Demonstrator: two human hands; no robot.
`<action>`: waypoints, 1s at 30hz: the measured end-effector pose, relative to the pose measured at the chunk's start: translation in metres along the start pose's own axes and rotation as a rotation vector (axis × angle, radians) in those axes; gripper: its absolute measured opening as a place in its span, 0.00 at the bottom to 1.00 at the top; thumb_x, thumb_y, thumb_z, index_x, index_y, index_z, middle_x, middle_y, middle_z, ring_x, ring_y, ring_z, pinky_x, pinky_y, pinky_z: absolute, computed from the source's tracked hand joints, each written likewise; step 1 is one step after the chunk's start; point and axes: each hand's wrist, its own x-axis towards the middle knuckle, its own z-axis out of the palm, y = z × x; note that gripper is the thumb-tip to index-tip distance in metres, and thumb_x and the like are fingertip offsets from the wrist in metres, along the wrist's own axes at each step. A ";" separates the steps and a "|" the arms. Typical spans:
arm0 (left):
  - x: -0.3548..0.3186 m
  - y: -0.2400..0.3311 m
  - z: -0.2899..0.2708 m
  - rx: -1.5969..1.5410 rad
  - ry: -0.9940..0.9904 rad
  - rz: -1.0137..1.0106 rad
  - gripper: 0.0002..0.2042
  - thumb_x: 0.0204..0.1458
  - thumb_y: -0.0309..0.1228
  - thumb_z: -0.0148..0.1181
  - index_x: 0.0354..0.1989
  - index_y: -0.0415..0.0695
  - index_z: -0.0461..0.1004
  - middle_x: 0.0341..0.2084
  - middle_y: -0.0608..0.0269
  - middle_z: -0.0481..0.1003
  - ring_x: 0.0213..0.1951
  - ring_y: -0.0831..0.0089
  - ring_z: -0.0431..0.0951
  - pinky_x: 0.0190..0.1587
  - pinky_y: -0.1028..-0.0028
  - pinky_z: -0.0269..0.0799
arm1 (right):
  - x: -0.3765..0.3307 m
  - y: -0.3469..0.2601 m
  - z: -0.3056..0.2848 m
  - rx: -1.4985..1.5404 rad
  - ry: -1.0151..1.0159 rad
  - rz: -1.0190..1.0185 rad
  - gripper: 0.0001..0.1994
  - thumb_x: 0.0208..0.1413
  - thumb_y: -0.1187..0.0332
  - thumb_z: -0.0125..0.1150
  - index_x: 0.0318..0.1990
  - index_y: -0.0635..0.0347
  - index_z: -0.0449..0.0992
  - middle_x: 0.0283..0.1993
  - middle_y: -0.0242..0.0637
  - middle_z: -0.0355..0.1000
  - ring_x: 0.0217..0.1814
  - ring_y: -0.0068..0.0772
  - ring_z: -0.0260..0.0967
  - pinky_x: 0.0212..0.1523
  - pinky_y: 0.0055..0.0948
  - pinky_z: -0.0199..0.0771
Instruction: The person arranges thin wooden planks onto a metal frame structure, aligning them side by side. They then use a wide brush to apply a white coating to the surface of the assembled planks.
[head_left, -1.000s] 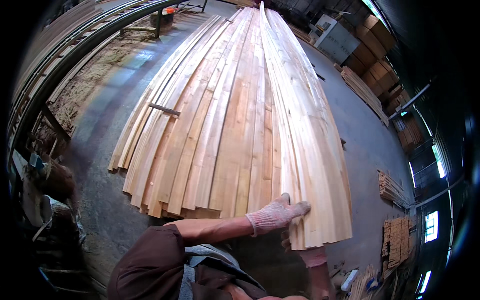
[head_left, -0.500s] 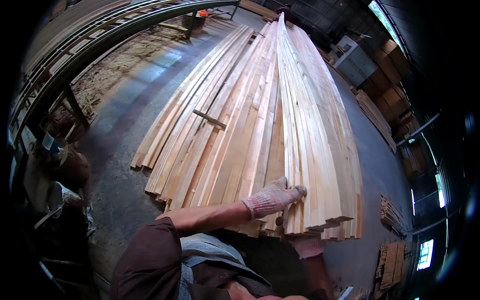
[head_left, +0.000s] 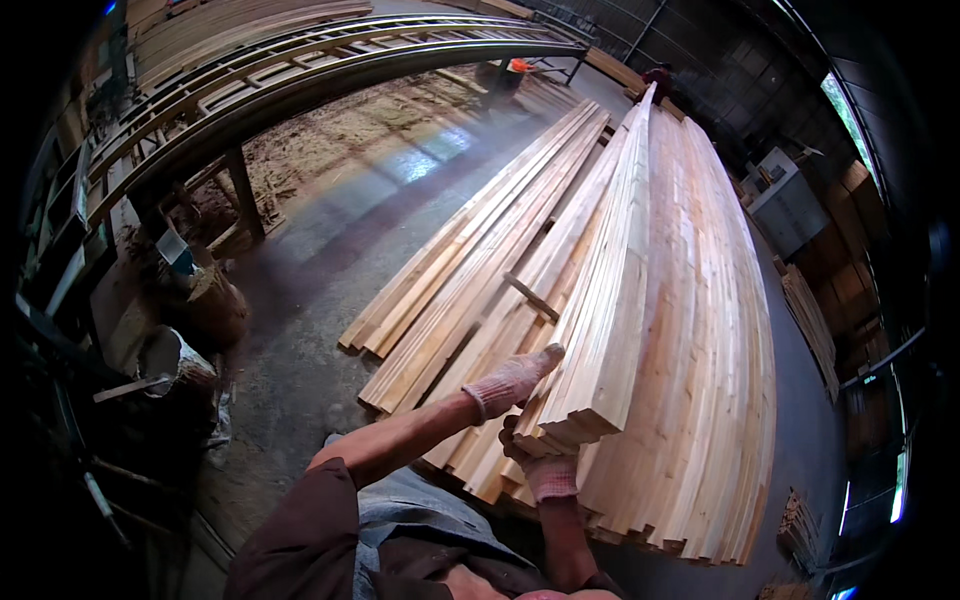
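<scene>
A bundle of long, pale wooden strips lies raised across a wide stack of similar strips. My left hand, in a whitish knitted glove, presses around the bundle's left side near its near end, with some fingers hidden. My right hand, gloved as well, grips the near end from below, its fingers curled up at the left corner. Under the bundle, a short wooden crosspiece rests on the left part of the stack. At the far end of the bundle a person in dark red is partly visible.
A long metal-framed rack runs along the left, with wood debris beneath it. A white bucket and a brown sack-like container stand at the left. On the right are a pale cabinet and stacked boards.
The bundle's near end has moved left across the stack, held by both hands. My right hand has come up into fuller view. The whole view has shifted, too.
</scene>
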 end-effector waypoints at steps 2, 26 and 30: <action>0.010 -0.032 -0.050 -0.032 0.052 -0.026 0.46 0.57 0.74 0.37 0.53 0.36 0.75 0.35 0.49 0.77 0.35 0.65 0.75 0.38 0.59 0.72 | 0.026 0.036 0.039 0.037 0.094 0.070 0.20 0.66 0.60 0.47 0.58 0.64 0.70 0.49 0.54 0.75 0.45 0.53 0.76 0.45 0.44 0.82; 0.060 -0.299 -0.519 -0.419 0.213 -0.535 0.45 0.57 0.73 0.39 0.57 0.39 0.76 0.45 0.55 0.80 0.45 0.67 0.78 0.50 0.64 0.74 | 0.297 0.384 0.265 -0.035 -0.325 0.475 0.22 0.66 0.57 0.53 0.64 0.55 0.65 0.57 0.41 0.73 0.56 0.46 0.74 0.53 0.50 0.78; 0.046 -0.262 -0.643 0.026 0.186 -0.315 0.41 0.62 0.68 0.36 0.63 0.43 0.71 0.48 0.55 0.79 0.49 0.66 0.77 0.55 0.65 0.71 | 0.386 0.407 0.343 -0.293 -0.440 0.592 0.17 0.63 0.60 0.53 0.57 0.53 0.72 0.56 0.38 0.73 0.58 0.43 0.72 0.58 0.45 0.73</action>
